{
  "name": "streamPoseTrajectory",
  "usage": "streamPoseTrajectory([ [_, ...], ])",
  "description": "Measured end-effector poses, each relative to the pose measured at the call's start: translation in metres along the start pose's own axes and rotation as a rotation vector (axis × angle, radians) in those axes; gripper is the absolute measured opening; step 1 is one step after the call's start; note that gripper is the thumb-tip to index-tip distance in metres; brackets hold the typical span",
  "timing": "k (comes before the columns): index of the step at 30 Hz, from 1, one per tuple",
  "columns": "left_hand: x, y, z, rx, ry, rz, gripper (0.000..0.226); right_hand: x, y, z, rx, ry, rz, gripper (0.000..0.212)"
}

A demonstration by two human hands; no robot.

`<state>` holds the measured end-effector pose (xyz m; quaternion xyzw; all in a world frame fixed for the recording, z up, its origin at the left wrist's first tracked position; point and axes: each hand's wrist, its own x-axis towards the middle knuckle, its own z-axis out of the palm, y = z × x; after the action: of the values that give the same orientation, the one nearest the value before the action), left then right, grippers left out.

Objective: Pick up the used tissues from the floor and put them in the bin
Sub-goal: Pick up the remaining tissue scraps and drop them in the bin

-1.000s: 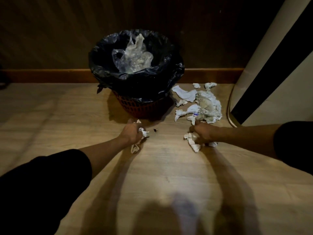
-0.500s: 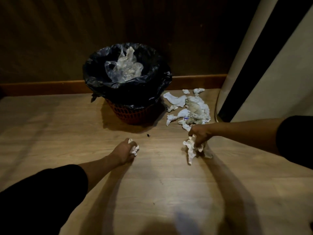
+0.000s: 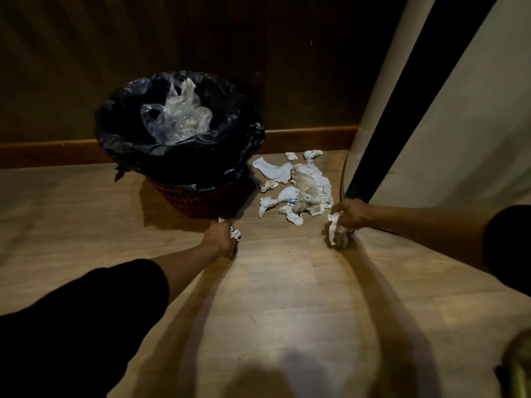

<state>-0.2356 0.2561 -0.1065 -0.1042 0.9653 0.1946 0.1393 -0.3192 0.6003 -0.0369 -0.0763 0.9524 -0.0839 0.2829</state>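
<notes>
A red mesh bin (image 3: 189,201) lined with a black bag (image 3: 138,150) stands against the wall, a clear plastic bag (image 3: 178,119) inside it. Just right of it, a heap of several crumpled white tissues (image 3: 298,185) lies on the wooden floor. My left hand (image 3: 219,237) is closed around a small tissue wad (image 3: 235,233), just in front of the bin's base. My right hand (image 3: 352,215) grips a larger crumpled tissue (image 3: 336,232) that hangs down from the fingers, to the right of the heap.
A dark wood-panelled wall and an orange skirting board (image 3: 310,135) run behind the bin. A cream panel with a black stripe (image 3: 402,96) leans at the right. Bare wooden floor (image 3: 273,297) lies between my arms. A yellowish object (image 3: 517,366) shows at the bottom right corner.
Both hands have lifted off the floor with their tissues. The right hand has moved right, away from the heap; the left hand has moved up toward the bin's base.
</notes>
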Motion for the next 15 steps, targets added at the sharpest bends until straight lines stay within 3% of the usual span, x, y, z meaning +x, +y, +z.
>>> streamPoseTrajectory([
  [8,0.027,0.044,0.011,0.018,0.013,-0.002,0.041,-0.003,0.009,0.026,-0.118,-0.135,-0.013,0.084],
  [12,0.041,0.079,0.006,-0.068,0.075,0.053,0.062,0.002,0.012,0.043,-0.245,-0.133,-0.079,0.078],
  [15,0.052,0.100,0.005,-0.085,0.090,0.024,0.066,0.006,0.012,0.047,-0.248,-0.120,-0.117,0.077],
])
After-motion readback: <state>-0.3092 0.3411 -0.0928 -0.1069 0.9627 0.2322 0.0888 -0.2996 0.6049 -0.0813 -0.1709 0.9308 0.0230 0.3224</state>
